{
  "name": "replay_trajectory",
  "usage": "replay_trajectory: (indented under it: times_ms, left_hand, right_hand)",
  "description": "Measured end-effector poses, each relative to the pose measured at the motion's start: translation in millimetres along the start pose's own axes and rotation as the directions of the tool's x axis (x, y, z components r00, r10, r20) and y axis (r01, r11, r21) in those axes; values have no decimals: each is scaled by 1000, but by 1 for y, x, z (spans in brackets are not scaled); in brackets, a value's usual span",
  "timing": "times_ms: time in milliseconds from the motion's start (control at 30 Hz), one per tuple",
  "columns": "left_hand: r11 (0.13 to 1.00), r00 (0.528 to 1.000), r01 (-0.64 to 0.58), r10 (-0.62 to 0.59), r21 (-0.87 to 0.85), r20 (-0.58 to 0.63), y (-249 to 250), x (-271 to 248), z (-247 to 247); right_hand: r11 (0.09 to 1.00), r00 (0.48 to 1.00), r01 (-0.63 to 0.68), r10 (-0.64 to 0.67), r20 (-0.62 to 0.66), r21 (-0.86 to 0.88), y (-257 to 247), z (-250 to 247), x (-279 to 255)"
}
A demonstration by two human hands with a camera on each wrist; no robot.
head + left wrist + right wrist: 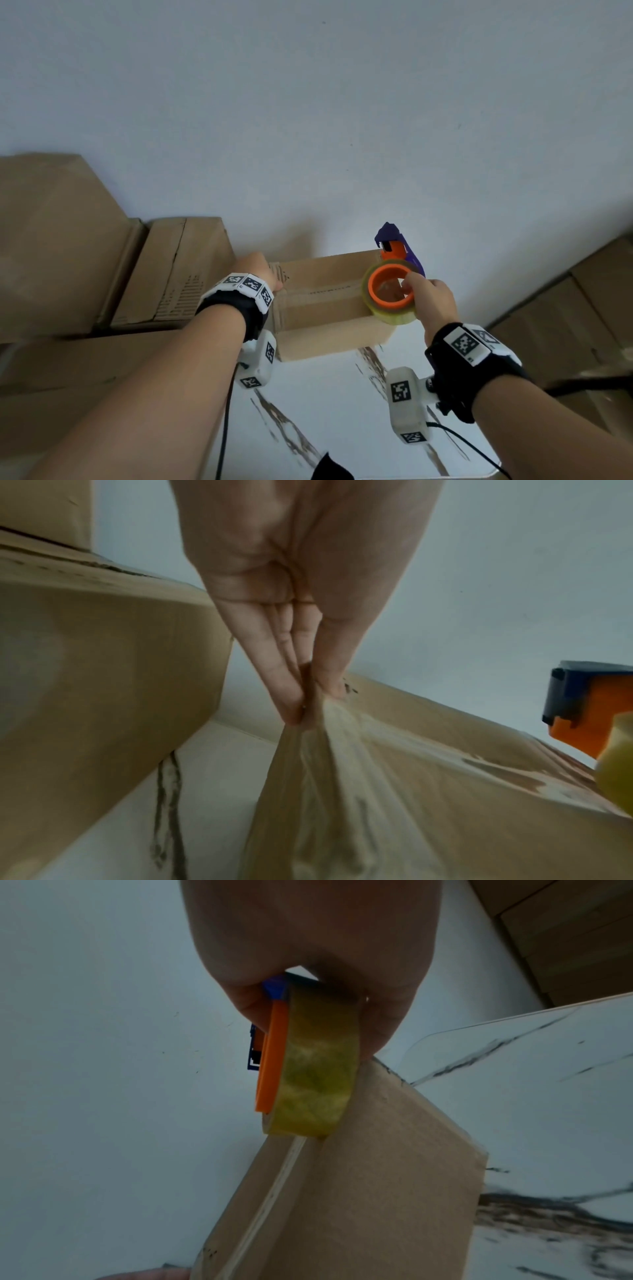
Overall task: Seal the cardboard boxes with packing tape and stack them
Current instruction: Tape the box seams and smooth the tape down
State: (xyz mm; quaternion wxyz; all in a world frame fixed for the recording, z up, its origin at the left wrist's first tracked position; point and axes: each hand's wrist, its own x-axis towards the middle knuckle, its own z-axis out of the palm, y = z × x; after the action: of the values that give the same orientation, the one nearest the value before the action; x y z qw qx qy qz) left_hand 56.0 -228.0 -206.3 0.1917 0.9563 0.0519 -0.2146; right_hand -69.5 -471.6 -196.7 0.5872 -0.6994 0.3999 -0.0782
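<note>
Head view: left hand (pixel 260 270) pinches tape end (pixel 308 723); right hand (pixel 433 301) grips tape dispenser (pixel 392 291).

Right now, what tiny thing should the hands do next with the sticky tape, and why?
Probably the left hand should press the tape end it pinches flat onto the box. The right hand already holds the tape dispenser at the box's far end, with tape stretched along the top seam.
</note>
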Motion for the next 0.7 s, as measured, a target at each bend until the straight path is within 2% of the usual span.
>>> replay_trajectory:
  times_ms: [100,200,300,367,433,500,567,700]
  left_hand:
    - [995,997,-79,80,-64,12,2,0,0]
    - [989,987,-144,145,11,-66,5,1,1]
    - [985,973,-172,171,3,-153,9,6,5]
    - [980,968,-197,190,-25,-162,12,7,9]
    - [976,979,-186,175,-111,-104,20,8,9]
    - [957,984,-162,174,-242,29,31,11,7]
    - [950,967,-180,218,-254,132,45,13,7]
    - [921,945,-273,311,-278,102,71,19,16]
  right_hand:
    - [1000,1000,6,-6,3,-10,1,0,1]
    - [1000,1000,-2,2,-15,-14,1,-1,3]
    - [1000,1000,0,0,-27,-13,3,-3,7]
    - [1000,999,-7,6,-38,-7,4,-6,10]
    - [1000,999,-15,15,-51,-4,4,-11,15]
    - [1000,997,-23,23,-71,1,3,-17,22]
    - [1000,995,-28,28,-94,-5,1,-24,31]
    - [999,992,-20,15,-122,-35,-11,-35,46]
